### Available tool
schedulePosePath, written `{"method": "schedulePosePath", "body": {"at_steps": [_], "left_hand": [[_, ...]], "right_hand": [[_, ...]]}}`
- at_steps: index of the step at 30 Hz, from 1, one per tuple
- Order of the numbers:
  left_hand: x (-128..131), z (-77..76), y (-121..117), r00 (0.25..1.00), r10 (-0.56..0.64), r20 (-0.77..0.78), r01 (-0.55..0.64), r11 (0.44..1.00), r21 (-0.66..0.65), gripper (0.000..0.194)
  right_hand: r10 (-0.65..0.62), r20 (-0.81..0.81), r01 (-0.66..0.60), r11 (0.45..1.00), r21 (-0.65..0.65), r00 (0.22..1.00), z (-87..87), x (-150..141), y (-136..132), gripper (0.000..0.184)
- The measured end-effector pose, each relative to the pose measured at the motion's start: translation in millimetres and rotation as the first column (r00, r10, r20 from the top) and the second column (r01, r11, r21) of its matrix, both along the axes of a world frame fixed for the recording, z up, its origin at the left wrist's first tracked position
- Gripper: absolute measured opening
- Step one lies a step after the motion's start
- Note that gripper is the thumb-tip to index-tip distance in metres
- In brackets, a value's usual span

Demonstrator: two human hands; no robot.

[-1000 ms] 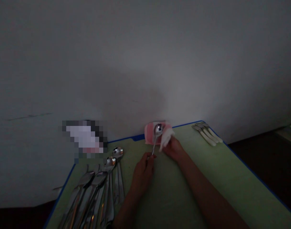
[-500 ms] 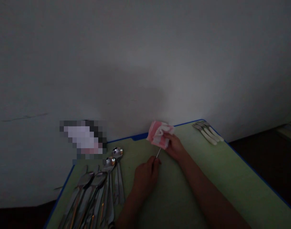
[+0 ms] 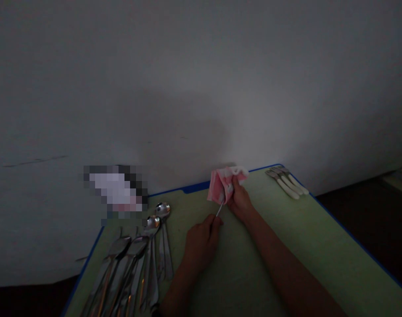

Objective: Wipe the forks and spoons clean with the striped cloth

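In the middle of the view, my left hand [image 3: 202,240] is closed around the lower end of a thin metal utensil [image 3: 220,208]. Its upper end goes into a pink and white cloth [image 3: 217,185], so I cannot tell what kind of utensil it is. My right hand [image 3: 240,200] grips the cloth from the right, thumb on top, folding it about the utensil's hidden end. Both hands are above the green tabletop [image 3: 253,264].
Left on the table lie several metal spoons [image 3: 163,210] and larger serving utensils [image 3: 135,246], handles toward me. Three white-handled forks [image 3: 288,182] lie at the far right corner. A pixelated blurred object [image 3: 115,189] stands by the wall [image 3: 201,88] at the back left.
The cloth has shifted slightly right and its folds have changed, with my right thumb now showing on top. My left hand has stayed nearly in place on the utensil.
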State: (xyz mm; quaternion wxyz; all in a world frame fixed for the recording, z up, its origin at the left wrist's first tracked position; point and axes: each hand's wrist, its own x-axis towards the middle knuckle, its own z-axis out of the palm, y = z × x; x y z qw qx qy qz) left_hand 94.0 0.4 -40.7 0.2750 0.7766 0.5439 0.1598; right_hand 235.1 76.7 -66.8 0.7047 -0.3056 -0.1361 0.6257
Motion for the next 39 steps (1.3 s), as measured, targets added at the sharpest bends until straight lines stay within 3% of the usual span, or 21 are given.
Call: {"method": "schedulePosePath", "body": {"at_steps": [12,39], "left_hand": [[0.8,-1.7,0.6,1.000,0.009,-0.029,-0.008,1.000,0.008,0.031],[0.7,-1.5,1.6,1.000,0.017,-0.003,-0.017,1.000,-0.008,0.033]], "right_hand": [[0.055,-0.029,-0.055,0.998,-0.005,0.998,2.6,0.7,-2.6,0.019],[0.139,0.079,-0.135,0.989,-0.053,0.987,3.5,1.9,-4.4,0.017]]}}
